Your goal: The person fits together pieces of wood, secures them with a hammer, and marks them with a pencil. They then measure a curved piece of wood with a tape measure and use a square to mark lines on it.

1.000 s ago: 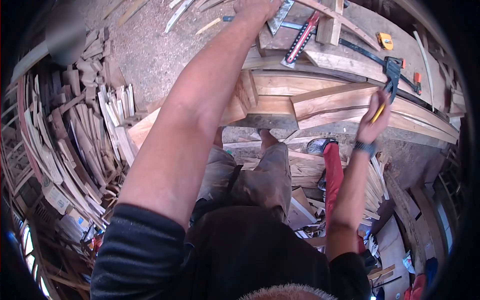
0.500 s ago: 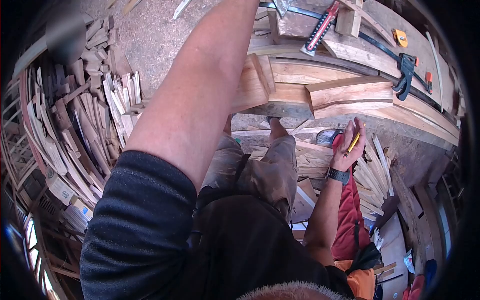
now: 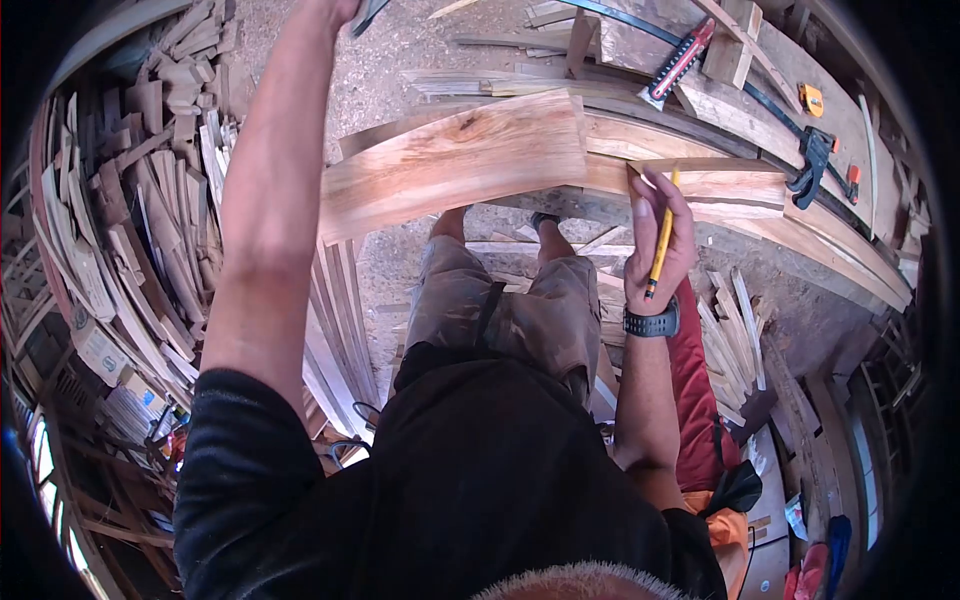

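Note:
My right hand (image 3: 662, 225), a dark watch on its wrist, holds a yellow pencil (image 3: 663, 240) upright between thumb and fingers. Its fingertips are close to the end of a short wooden block (image 3: 725, 185) on the bench. At the top edge, my left hand (image 3: 338, 10) is cut off by the frame and grips a grey metal-edged tool whose kind is hidden. Below that arm and to its right, a wide, slightly curved wooden board (image 3: 460, 150) lies across the other timber, its left end partly behind my forearm.
A red and black utility knife (image 3: 680, 62), a bar clamp (image 3: 815, 165) and a yellow tape measure (image 3: 810, 98) lie at the upper right. Stacked offcuts (image 3: 120, 250) line the left. Beside my right arm is red cloth (image 3: 695, 390), perhaps another person's clothing.
My left arm has swung left with the metal tool, uncovering the wide board. My right hand has moved left and up to the wooden block, turning the pencil upright.

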Demonstrator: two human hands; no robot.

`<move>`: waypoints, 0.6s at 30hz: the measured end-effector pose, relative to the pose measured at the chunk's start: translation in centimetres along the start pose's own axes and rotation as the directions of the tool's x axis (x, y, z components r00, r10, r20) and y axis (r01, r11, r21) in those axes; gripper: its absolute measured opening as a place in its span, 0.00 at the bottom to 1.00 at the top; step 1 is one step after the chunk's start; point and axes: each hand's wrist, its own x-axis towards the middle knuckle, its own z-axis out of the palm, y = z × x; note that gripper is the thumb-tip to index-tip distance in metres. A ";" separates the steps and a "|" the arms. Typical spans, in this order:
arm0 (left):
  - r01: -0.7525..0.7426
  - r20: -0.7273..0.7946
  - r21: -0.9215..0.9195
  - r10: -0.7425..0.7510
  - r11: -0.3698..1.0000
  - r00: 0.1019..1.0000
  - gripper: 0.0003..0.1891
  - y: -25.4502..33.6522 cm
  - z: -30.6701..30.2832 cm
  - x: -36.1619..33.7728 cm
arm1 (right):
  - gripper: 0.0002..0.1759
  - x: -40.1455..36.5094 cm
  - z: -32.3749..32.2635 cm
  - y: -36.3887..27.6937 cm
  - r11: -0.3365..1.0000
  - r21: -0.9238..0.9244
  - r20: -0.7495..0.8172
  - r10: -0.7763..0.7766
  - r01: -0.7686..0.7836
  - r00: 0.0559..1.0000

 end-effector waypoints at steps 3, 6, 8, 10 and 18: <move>-0.046 0.325 -0.118 0.083 0.992 0.942 0.27 0.5 -2.3 -5.9 | 0.20 0.4 2.3 -1.2 1.000 0.027 0.063 -0.009 0.008 0.998; 0.127 0.418 -0.139 -0.058 0.982 0.907 0.19 2.9 -0.3 -13.6 | 0.20 0.6 4.1 -1.2 0.997 0.073 0.107 -0.011 0.003 0.994; -0.032 0.506 0.215 -0.083 0.976 0.859 0.26 3.3 0.6 -16.5 | 0.20 0.8 4.9 -0.8 0.998 0.061 0.135 0.013 -0.021 0.991; -0.240 0.676 0.351 -0.068 0.905 0.733 0.29 2.3 1.4 -15.9 | 0.21 0.8 5.1 -0.6 1.000 0.029 0.113 -0.010 0.007 0.994; -0.546 0.650 0.225 0.294 0.807 0.701 0.28 -0.3 4.9 -17.8 | 0.21 1.2 4.9 -0.1 0.978 0.150 0.097 0.130 -0.144 0.987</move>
